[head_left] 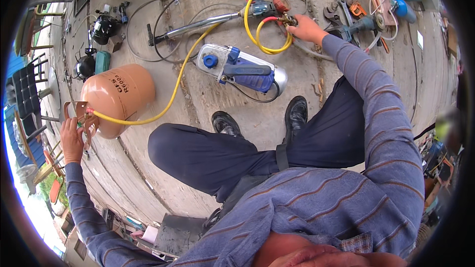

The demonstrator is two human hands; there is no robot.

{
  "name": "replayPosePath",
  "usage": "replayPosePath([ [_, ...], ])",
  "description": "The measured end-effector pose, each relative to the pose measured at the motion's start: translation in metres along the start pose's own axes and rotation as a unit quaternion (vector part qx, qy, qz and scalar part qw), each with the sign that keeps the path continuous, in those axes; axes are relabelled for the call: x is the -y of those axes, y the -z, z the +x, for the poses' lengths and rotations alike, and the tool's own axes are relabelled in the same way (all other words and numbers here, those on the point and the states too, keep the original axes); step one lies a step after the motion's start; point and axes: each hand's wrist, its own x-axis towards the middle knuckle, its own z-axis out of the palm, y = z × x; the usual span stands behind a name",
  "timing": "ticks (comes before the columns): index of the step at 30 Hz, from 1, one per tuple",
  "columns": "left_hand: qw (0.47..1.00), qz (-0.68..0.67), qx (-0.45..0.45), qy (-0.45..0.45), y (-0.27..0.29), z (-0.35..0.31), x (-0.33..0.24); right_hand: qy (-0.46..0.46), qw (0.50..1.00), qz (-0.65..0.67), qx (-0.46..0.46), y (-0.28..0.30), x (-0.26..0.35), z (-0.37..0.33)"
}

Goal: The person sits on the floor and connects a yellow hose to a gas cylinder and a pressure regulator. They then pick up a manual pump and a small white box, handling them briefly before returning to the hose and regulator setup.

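Observation:
At the far left, an orange-brown refrigerant cylinder (131, 86) lies on its side on the planks. My left hand (72, 143) is closed at its collar, fingers pinching a small green valve knob (79, 124). From that valve a yellow hose (174, 100) curves up toward the far side, and more yellow hose loops around a red-rimmed pressure gauge (281, 3). Under this gauge, my right hand (306, 29) is closed on a brass valve manifold (288, 20), partly hidden by the fingers. Between both hands stands a blue and silver vacuum pump (247, 69) with a dark handle.
Beyond the pump lie a chrome rod (203, 25) and black cables. An angle grinder (360, 27), adjustable wrenches (341, 2) and a blue canister (404, 10) are at far right. Black compressors (105, 28) sit at far left. My shoes (296, 113) rest on the planks.

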Motion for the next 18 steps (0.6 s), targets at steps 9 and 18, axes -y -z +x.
replayPosePath([
  [9, 1.000, 0.007, 0.019, -0.007, -0.014, -0.004, 0.013, -0.074, 0.989, 0.089, -0.088, -0.025, 0.007, 0.022],
  [18, 0.990, -0.049, -0.130, -0.031, -0.017, 0.008, 0.006, 0.051, 0.989, 0.050, -0.131, 0.001, -0.007, 0.003],
])
